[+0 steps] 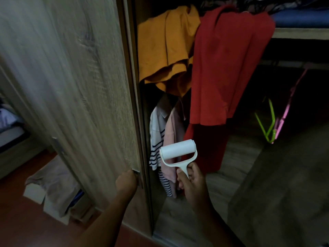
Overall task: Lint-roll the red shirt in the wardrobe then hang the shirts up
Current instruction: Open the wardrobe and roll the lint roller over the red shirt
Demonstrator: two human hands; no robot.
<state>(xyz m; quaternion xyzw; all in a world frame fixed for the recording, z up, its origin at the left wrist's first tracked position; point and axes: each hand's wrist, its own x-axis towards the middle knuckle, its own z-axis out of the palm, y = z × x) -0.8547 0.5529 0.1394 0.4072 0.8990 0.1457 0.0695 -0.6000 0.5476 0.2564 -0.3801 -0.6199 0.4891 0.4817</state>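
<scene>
A red shirt [226, 68] hangs down inside the open wardrobe, right of a mustard yellow shirt [165, 49]. Below them hang a striped white shirt [156, 139] and a pale pink one [171, 132]. My right hand [193, 184] grips the handle of a white lint roller [178, 151], held upright just left of the red shirt's lower hem and apart from it. My left hand [126, 180] curls its fingers around the edge handle of the wooden wardrobe door [80, 86].
Green [267, 125] and pink [286, 111] plastic hangers hang in the dark right part of the wardrobe. A shelf [300, 32] with folded blue cloth sits at upper right. A covered box [53, 189] stands on the reddish floor at left.
</scene>
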